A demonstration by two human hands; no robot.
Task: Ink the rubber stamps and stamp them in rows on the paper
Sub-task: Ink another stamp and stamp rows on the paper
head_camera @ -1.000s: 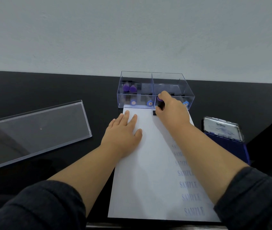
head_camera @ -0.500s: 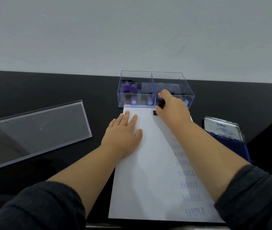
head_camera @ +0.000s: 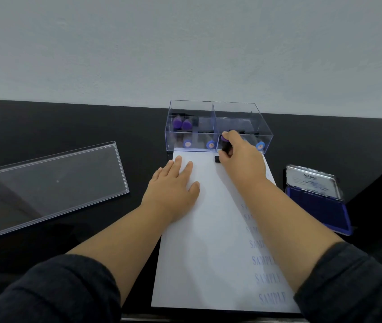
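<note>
Far left on the black tabletop we see the clear lid lying flat, well apart from the work. Next comes our left hand, fingers straight and spread, pressing flat on the upper left of the paper to hold it. At the paper's far edge stands the clear box, with more purple stamps inside. Our right hand grips the stamp by its purple-topped handle, its black base down on the top of the paper, just in front of the box. A column of faint SAMPLE prints runs down the right side, partly under our forearm. The ink pad sits open to the right. Our worry: if the left hand eases off, the sheet could slide and smear the mark; rocking the stamp on lifting could blur it, and our sleeve could drag across prints that may be wet
</note>
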